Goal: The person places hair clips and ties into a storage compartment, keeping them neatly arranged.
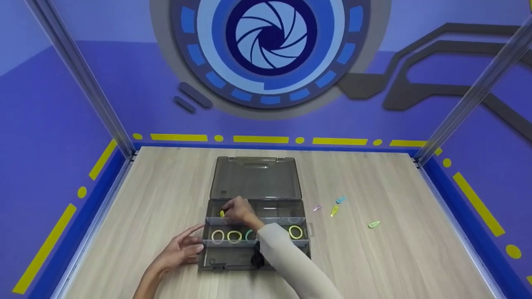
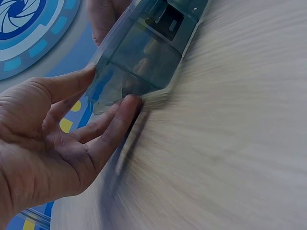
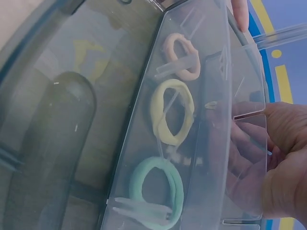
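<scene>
A smoky clear storage box (image 1: 254,265) lies with its lid (image 1: 255,178) folded back. My right hand (image 1: 240,209) reaches into the rear compartment near its left end. Its fingertips pinch a small yellow hair clip (image 1: 222,214). My left hand (image 1: 178,251) rests against the box's left side, its extended fingers touching the wall and corner. Hair ties lie in a row in the middle compartment: a pale pink one (image 3: 181,56), a pale yellow one (image 3: 171,112), a teal one (image 3: 157,191) and a yellow-green one (image 1: 295,232). My right sleeve hides part of this row.
On the table right of the box lie a pink hair clip (image 1: 317,207), a blue hair clip (image 1: 341,200), another yellow hair clip (image 1: 334,211) and, farther right, a green hair clip (image 1: 374,224). Blue panels (image 1: 274,124) wall in the wooden table (image 1: 395,257).
</scene>
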Demonstrator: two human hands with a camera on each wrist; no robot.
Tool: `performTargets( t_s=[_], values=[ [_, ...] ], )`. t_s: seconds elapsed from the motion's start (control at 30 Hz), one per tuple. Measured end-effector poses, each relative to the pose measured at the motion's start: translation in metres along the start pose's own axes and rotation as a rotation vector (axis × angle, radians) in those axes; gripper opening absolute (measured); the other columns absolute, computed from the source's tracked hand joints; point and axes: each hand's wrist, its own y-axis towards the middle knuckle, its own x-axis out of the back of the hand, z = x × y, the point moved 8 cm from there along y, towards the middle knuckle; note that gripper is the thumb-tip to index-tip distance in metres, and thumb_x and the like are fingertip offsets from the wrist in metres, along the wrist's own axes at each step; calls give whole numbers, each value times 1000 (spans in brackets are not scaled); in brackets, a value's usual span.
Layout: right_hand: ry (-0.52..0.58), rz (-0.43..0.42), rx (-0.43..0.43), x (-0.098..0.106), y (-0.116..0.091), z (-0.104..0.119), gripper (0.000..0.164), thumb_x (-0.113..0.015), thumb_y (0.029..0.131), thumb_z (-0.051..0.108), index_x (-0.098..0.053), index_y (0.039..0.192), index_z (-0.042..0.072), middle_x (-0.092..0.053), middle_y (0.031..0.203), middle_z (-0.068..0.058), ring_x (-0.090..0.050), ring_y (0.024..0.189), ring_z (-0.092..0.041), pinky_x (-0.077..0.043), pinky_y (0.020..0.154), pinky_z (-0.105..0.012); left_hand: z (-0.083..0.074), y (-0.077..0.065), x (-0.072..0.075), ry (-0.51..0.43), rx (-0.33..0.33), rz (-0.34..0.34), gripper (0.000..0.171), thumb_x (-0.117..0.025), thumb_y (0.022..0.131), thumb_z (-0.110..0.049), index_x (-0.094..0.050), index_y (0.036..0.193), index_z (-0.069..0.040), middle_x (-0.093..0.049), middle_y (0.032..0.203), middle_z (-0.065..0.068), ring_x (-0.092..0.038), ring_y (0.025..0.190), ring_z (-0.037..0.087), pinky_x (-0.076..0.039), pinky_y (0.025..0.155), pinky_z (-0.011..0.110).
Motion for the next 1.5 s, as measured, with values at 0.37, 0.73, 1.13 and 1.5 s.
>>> performTargets(
  t_s=[0.37, 0.73, 1.13, 1.5],
  values=[
    [53, 8, 55, 25, -6, -2, 20, -72, 80, -6, -80, 99, -3, -79, 91, -14, -70, 73, -17, -55, 67, -23, -7, 7, 1, 37, -7, -13, 73, -66, 100, -19, -28, 161, -10, -57, 131, 17, -67, 104, 18, -61, 86, 40],
    [86, 13, 43, 67, -12, -8, 21, -73, 86, -5, -75, 107, -7, -78, 91, -20, -76, 80, -40, -62, 62, -31, -6, 8, 2, 50, 5, -25, 75, -67, 99, -21, -27, 161, -9, -54, 136, 22, -69, 105, 21, -61, 87, 41],
    [68, -96, 56, 155, -31, -63, 21, -65, 87, -8, -71, 107, -14, -74, 82, -27, -58, 54, -5, -44, 50, -13, -6, 8, -3, 57, -23, -2, 73, -66, 100, -18, -26, 161, -7, -53, 136, 25, -67, 106, 20, -61, 86, 41],
    [1, -209, -219, 227, -62, -161, 24, -64, 95, 2, -70, 115, -11, -75, 103, -26, -77, 88, -37, -59, 60, -23, -3, 0, -2, 74, -28, -14, 76, -67, 100, -18, -24, 161, -6, -55, 135, 24, -66, 104, 18, -62, 87, 41]
  ],
)
